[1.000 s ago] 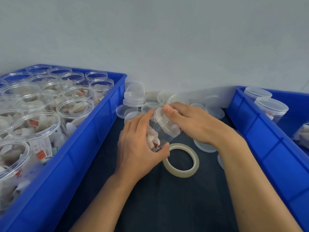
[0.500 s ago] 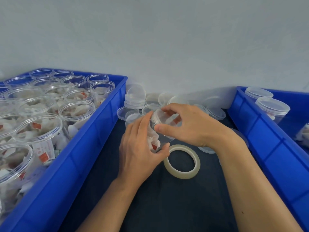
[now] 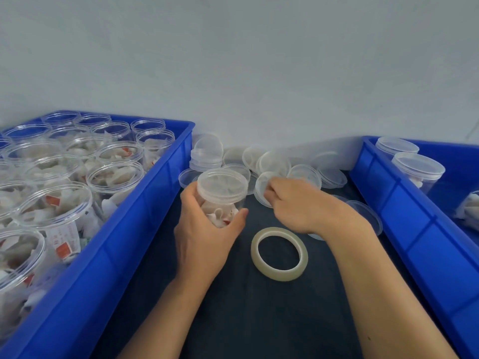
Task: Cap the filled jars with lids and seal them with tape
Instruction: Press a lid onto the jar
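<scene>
- Left hand (image 3: 204, 229) wrapped round the filled jar (image 3: 222, 200), fingers behind and thumb in front, so the jar stands steady on the table (image 3: 233, 320) and the top stays free for sealing.
- Jar upright, long axis near vertical, mouth up and tipped slightly toward the camera; lid (image 3: 222, 183) already seated on it.
- Right hand (image 3: 298, 203) curled, fingertips pinching the rim of a loose lid (image 3: 261, 189) in the pile by the wall; possibly just touching it, hard to tell at this angle.
- Tape roll (image 3: 279, 254) flat on the table, just beside both wrists, within easy reach for the sealing step.
- Left bin (image 3: 145, 229) full of open filled jars; right bin (image 3: 414, 229) with capped ones, presumably finished.
</scene>
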A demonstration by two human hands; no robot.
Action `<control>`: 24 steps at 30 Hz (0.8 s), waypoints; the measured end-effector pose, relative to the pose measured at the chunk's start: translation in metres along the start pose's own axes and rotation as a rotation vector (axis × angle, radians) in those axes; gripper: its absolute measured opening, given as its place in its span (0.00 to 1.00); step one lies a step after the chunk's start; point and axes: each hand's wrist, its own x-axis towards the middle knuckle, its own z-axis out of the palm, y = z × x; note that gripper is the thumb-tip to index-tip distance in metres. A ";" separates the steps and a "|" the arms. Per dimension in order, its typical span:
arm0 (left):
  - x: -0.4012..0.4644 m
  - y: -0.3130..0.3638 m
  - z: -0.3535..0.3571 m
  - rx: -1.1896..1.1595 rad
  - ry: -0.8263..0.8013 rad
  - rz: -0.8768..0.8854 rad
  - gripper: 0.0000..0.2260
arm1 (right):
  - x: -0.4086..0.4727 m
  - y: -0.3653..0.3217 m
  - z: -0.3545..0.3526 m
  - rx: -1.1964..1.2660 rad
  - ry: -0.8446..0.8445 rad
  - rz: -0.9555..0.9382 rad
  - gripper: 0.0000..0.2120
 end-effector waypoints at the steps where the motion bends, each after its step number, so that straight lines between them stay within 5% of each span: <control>1: 0.001 -0.001 -0.001 0.008 -0.004 -0.023 0.41 | 0.000 0.002 0.001 -0.071 -0.087 0.038 0.08; 6: 0.001 -0.002 -0.001 0.019 -0.058 -0.045 0.42 | -0.007 -0.014 0.023 -0.242 -0.478 0.123 0.27; 12: -0.003 0.009 -0.003 0.030 0.002 0.005 0.52 | -0.002 -0.017 0.030 -0.358 -0.386 0.102 0.16; 14: -0.005 0.016 -0.005 0.084 0.112 0.145 0.47 | -0.005 -0.009 0.013 -0.245 -0.375 0.087 0.13; 19: -0.012 0.033 -0.004 0.187 0.350 0.632 0.15 | -0.027 0.004 -0.031 0.145 -0.300 -0.019 0.16; 24: -0.027 0.054 0.001 0.077 0.172 0.548 0.15 | -0.042 -0.004 -0.050 0.249 -0.151 -0.171 0.14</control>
